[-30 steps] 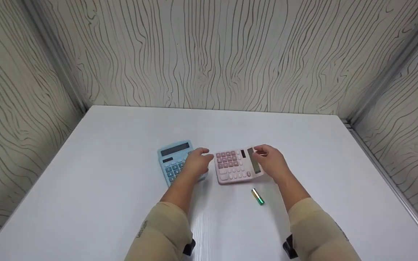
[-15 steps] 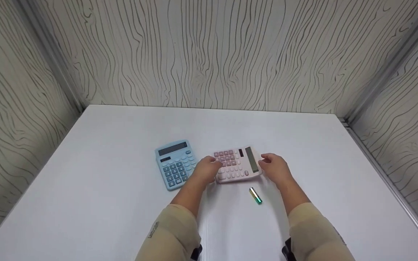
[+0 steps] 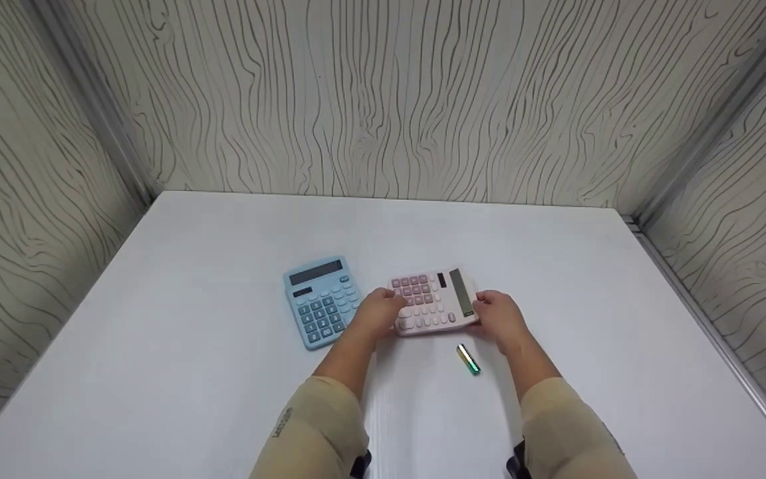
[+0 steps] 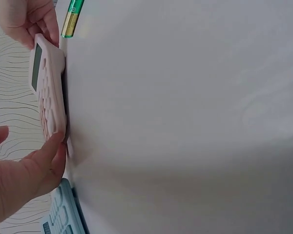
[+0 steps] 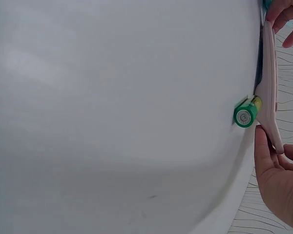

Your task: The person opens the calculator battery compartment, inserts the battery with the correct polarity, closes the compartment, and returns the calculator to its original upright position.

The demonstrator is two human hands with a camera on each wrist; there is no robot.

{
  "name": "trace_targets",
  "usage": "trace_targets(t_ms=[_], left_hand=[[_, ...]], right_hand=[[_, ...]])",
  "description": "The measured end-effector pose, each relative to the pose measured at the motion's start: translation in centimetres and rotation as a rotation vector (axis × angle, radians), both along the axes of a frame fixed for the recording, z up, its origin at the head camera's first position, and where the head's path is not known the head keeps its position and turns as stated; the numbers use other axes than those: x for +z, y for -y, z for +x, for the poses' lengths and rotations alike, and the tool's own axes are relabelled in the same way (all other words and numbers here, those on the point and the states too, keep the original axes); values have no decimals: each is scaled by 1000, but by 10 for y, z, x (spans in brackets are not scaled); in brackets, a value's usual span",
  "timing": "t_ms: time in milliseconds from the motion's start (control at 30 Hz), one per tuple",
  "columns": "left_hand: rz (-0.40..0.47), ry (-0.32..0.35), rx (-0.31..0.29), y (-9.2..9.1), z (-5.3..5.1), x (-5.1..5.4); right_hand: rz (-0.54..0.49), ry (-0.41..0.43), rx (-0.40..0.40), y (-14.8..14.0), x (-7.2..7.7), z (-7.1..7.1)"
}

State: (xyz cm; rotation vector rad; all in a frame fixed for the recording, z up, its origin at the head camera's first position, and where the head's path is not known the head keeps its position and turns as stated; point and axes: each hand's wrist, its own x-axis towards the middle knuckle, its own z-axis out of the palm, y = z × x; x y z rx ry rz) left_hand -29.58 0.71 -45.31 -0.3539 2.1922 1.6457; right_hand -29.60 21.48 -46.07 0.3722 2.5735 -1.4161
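Wood-grain panels (image 3: pixel 356 100) rise behind and on both sides of a white table (image 3: pixel 190 279), with grey metal posts (image 3: pixel 90 106) standing at the back corners. Before me a person in beige sleeves (image 3: pixel 313 426) reaches forward, both hands at work on a pink calculator (image 3: pixel 433 306) near the middle of the tabletop. Turned sideways, it has its display toward the right and its pink keys toward the left. At the keypad end, the left hand (image 3: pixel 378 313) pinches the edge by the corner nearest the person; at the display end, the right hand (image 3: pixel 499 316) grips the opposite edge, thumb above and fingers beneath. Whether the base touches the tabletop, I cannot tell. Just beside the left hand, a blue calculator (image 3: pixel 316 303) lies face up, its display toward the rear and its lower right part hidden behind the hand and forearm. On the near side of the pink one, close to the right hand, a green and gold battery (image 3: pixel 469 359) lies on its side.
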Motion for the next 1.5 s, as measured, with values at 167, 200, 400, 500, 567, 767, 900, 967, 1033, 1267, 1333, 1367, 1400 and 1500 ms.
trace_targets(t_ms=[167, 200, 400, 500, 567, 767, 900, 967, 1033, 1267, 1333, 1367, 1400, 1500], left_hand=[[9, 4, 2, 0, -1, 0], [6, 6, 2, 0, -1, 1], [25, 7, 29, 0, -1, 6], [30, -3, 38, 1, -1, 11], [9, -16, 37, 3, -1, 15], [-154, -118, 18, 8, -2, 23], [-251, -213, -27, 12, -2, 27], [-288, -255, -58, 14, -1, 29], [-334, -289, -96, 18, 1, 30], [-599, -424, -268, 24, 11, 34], [-687, -456, -309, 23, 15, 36], [-733, -472, -327, 22, 18, 36], [-776, -489, -341, 22, 20, 37], [-870, -528, -368, 19, 25, 36]], right_hand=[[3, -4, -3, 1, 4, 0], [2, -8, -5, 1, 5, 0], [-68, -39, -18, 2, 14, -1], [-92, -51, -1, 3, 20, -1], [-105, -56, 16, 4, 23, -1], [-120, -60, 55, 8, 34, -1], [-130, -60, 84, 12, 39, 1], [-145, -62, 90, 14, 42, 2], [-157, -63, 95, 16, 45, 3], [-141, -56, 150, 22, 53, 5], [-144, -55, 158, 23, 55, 6], [-145, -56, 164, 24, 56, 7], [-145, -55, 172, 25, 58, 8], [-150, -57, 192, 27, 61, 10]])
